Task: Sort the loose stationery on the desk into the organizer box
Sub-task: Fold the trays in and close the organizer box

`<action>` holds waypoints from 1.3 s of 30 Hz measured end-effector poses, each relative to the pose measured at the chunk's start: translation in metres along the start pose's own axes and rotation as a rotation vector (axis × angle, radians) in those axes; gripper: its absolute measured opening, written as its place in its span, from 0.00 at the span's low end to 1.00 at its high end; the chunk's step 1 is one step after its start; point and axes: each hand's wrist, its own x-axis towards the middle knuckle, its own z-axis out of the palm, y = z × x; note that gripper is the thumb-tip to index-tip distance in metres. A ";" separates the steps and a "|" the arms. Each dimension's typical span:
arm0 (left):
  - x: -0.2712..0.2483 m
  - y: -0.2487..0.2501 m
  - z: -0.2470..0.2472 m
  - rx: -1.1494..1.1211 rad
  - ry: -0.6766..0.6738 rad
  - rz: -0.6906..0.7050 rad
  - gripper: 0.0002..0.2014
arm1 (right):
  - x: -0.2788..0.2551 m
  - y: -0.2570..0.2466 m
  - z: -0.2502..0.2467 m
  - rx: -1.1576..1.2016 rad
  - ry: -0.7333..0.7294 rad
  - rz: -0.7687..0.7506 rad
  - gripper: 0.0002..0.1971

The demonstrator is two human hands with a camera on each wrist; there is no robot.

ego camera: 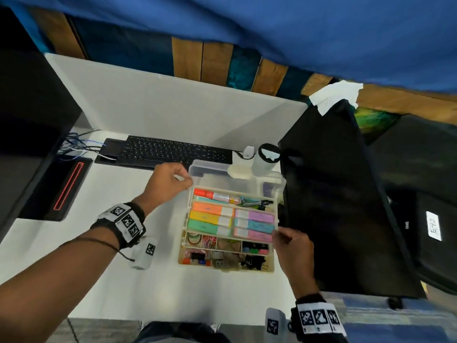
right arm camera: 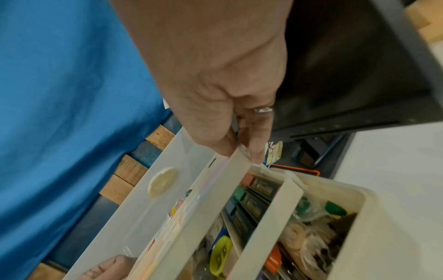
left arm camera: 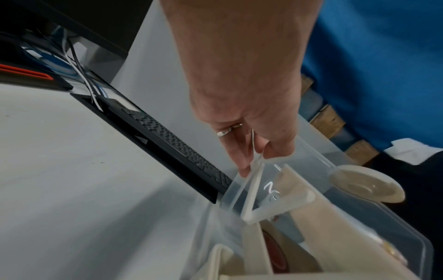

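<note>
White desk (ego camera: 128, 280), near bare of loose stationery. Organizer box (ego camera: 268, 268) at centre-right, beside a black monitor (ego camera: 346, 206), in front of the keyboard (ego camera: 170, 151). Clear lid (ego camera: 235, 180) raised at the back, pinched at its corner by left hand (ego camera: 167, 185) fingers (left arm camera: 242, 161). Upper tray (ego camera: 231, 215) holding 6 highlighters and pens, gripped at its near right corner by right hand (ego camera: 294, 251) fingers (right arm camera: 257, 149), tilted over lower compartments of clips and tape. Sorting judged almost done; probably left: seating the tray, closing the lid.
</note>
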 end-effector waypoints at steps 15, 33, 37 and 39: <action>-0.023 -0.001 -0.041 0.138 0.220 0.018 0.14 | 0.014 -0.037 0.070 0.143 0.032 -0.107 0.11; -0.112 -0.028 -0.024 0.298 0.059 -0.002 0.42 | 0.015 0.008 0.096 0.316 -0.068 -0.096 0.09; -0.123 -0.038 -0.017 0.291 0.051 -0.034 0.42 | 0.019 0.006 0.088 0.571 -0.059 0.085 0.14; -0.129 -0.044 -0.012 0.292 0.061 -0.028 0.41 | 0.021 -0.008 0.078 0.637 -0.105 0.068 0.19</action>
